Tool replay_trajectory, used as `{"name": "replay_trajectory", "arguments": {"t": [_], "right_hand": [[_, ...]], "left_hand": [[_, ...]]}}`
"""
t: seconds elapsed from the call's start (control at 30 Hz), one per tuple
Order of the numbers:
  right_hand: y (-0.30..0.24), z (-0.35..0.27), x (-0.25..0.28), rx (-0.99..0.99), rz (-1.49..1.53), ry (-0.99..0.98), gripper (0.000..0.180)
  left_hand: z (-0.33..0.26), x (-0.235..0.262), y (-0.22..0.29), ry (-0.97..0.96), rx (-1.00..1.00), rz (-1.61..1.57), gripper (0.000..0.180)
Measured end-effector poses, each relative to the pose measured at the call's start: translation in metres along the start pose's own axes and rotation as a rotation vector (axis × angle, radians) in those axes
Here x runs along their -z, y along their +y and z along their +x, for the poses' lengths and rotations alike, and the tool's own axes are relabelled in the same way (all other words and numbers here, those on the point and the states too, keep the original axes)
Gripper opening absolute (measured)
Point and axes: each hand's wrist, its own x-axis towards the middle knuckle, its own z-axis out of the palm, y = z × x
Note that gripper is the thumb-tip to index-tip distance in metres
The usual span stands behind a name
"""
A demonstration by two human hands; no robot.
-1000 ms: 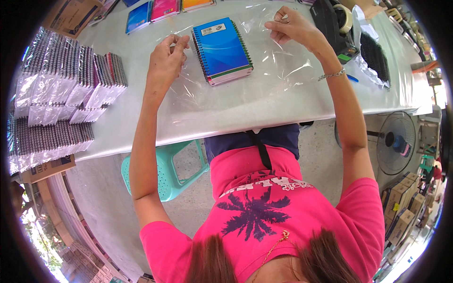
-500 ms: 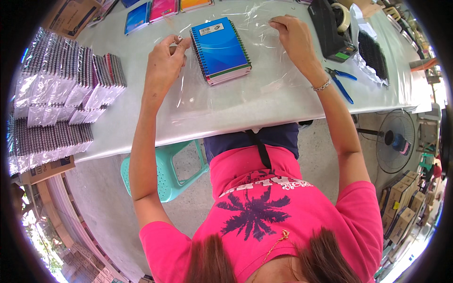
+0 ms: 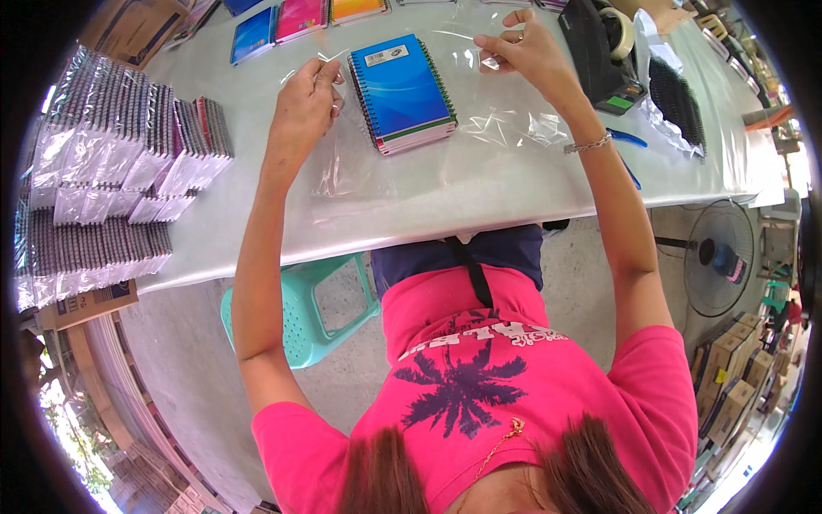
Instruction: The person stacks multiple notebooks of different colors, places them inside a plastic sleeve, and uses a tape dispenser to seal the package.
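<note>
A short stack of spiral-bound notebooks, with a blue cover on top, lies between my hands on a sheet of clear plastic film. To the left of the stack, my left hand is closed, its fingers pinching the film's left side. My right hand hovers beyond the stack's right side, thumb and fingertips closed on the film's other side. Creases and glare in the film show on both sides of the notebooks. Its exact edges are hard to make out.
Wrapped notebook stacks fill the table's left side. More notebooks lie at the back. A black tape dispenser, blue-handled pliers and black spiral coils are at right. A teal stool stands below the table.
My right hand has risen slightly away from the table with its fingers curled more, and the film on that side has shifted. My left hand has turned a little, moving slightly nearer me.
</note>
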Motion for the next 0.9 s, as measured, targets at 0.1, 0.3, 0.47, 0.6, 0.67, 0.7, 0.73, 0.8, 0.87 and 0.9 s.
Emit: {"name": "replay_trajectory", "arguments": {"t": [0.1,0.3,0.47,0.6,0.67,0.7,0.73,0.8,0.87,0.9], "right_hand": [[0.000,-0.002,0.002,-0.074,-0.130,-0.168,0.032],[0.005,0.008,0.017,-0.110,-0.128,-0.349,0.029],[-0.009,0.018,0.011,-0.098,0.118,-0.520,0.027],[-0.025,0.016,-0.009,-0.135,0.256,-0.581,0.026],[-0.027,0.021,-0.022,-0.138,0.248,-0.618,0.025],[-0.033,0.020,-0.031,-0.141,0.206,-0.582,0.024],[-0.038,0.018,-0.041,-0.145,0.164,-0.545,0.023],[-0.043,0.015,-0.054,-0.131,0.030,-0.483,0.022],[-0.046,0.014,-0.063,-0.098,-0.152,-0.439,0.022],[-0.047,0.015,-0.063,-0.081,-0.185,-0.444,0.023]], "left_hand": [[0.001,0.000,0.000,0.006,0.000,0.028,0.035],[-0.002,-0.002,0.005,-0.008,-0.029,0.083,0.035],[0.001,-0.003,0.006,-0.026,0.031,-0.007,0.033],[0.007,-0.009,0.010,-0.060,0.034,-0.013,0.032],[0.011,-0.013,0.013,-0.070,0.060,0.028,0.034],[0.013,-0.014,0.013,-0.069,0.054,0.050,0.034],[0.014,-0.015,0.012,-0.069,0.048,0.072,0.034],[0.017,-0.020,0.012,-0.071,0.025,0.112,0.032],[0.018,-0.024,0.014,-0.072,-0.003,0.150,0.030],[0.019,-0.026,0.015,-0.076,-0.004,0.140,0.030]]}}
